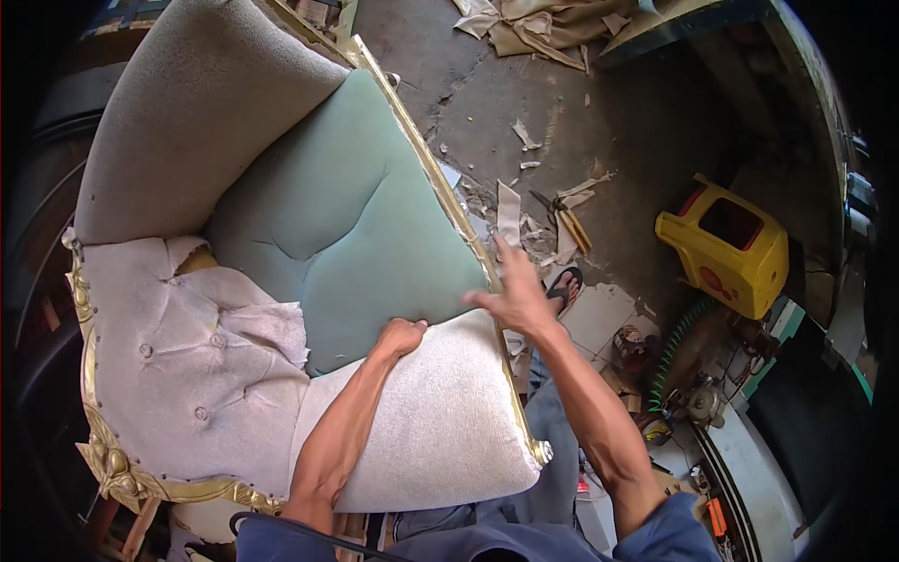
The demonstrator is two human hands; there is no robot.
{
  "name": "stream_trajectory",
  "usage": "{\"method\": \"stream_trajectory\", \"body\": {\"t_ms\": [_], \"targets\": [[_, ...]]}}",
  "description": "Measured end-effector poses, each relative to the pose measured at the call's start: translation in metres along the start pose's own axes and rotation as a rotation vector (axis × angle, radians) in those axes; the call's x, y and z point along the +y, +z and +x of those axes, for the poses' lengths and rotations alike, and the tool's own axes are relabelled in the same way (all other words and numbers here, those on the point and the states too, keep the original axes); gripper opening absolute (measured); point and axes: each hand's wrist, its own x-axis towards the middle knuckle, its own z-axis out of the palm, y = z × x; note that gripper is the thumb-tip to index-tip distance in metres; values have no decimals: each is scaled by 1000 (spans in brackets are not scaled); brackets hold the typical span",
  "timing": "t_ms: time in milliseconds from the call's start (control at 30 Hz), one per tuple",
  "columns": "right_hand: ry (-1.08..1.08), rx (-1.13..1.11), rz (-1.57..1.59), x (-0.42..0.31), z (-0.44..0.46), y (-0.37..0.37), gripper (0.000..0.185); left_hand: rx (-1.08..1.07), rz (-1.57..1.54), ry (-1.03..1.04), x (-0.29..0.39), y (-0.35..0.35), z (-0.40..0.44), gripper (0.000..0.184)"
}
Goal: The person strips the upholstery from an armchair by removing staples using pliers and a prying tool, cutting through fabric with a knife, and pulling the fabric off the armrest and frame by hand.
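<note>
An armchair with a carved gold frame [117,473] and worn pale upholstery [417,421] lies before me. Its seat [393,248] shows bare green foam with creases. My left hand [403,335] is closed and pressed into the seam between the foam and the near armrest. What its fingers grip there, if anything, is hidden. Over the gold front rail [433,173], at the corner of the foam, my right hand [515,292] is open with its fingers spread. Torn fabric [267,328] hangs loose from the buttoned backrest [178,375].
Fabric scraps [508,211] and a yellow-handled cutting tool [573,229] lie on the floor beyond the rail. A yellow plastic shell [735,244] and a coiled green hose [676,351] are at right. Brown cloth [543,33] is heaped at the back.
</note>
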Motion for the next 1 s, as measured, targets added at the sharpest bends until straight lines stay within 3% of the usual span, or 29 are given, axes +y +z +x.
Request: {"method": "stream_trajectory", "body": {"t_ms": [67, 133, 200, 267, 300, 333, 400, 467, 533, 567, 733, 1000], "targets": [[69, -106, -193, -18, 15, 38, 135, -76, 104, 48, 4, -2, -8, 44], [123, -190, -236, -31, 36, 61, 138, 0, 150, 42, 0, 1, -11, 36], [189, -292, -286, -26, 47, 76, 142, 23, 176, 182, 11, -2, -21, 32], [31, -145, -267, -7, 38, 89, 129, -10, 219, 148, 17, 9, -23, 29], [7, -47, -385, 7, 41, 110, 115, -51, 214, 273, 23, 8, -18, 30], [-3, -48, -392, 8, 53, 108, 115, -80, 199, 400, 34, 8, -9, 31], [-24, -1, -425, 6, 45, 108, 89, -147, 211, 277, 54, 15, 10, 34], [-75, 71, -438, 14, 49, 105, 92, -188, 233, 200, 59, 26, 32, 37], [-61, -28, -392, 13, 48, 103, 96, -336, 294, 359, 43, 32, 56, 42], [-73, -20, -332, 12, 48, 101, 101, -413, 328, 194, 61, 26, 51, 47], [-103, 0, -422, 23, 54, 105, 107, -622, 113, 158, 90, 3, 38, 55], [-126, 28, -374, 26, 51, 105, 101, -500, -93, 119, 76, 43, 64, 54]]}}
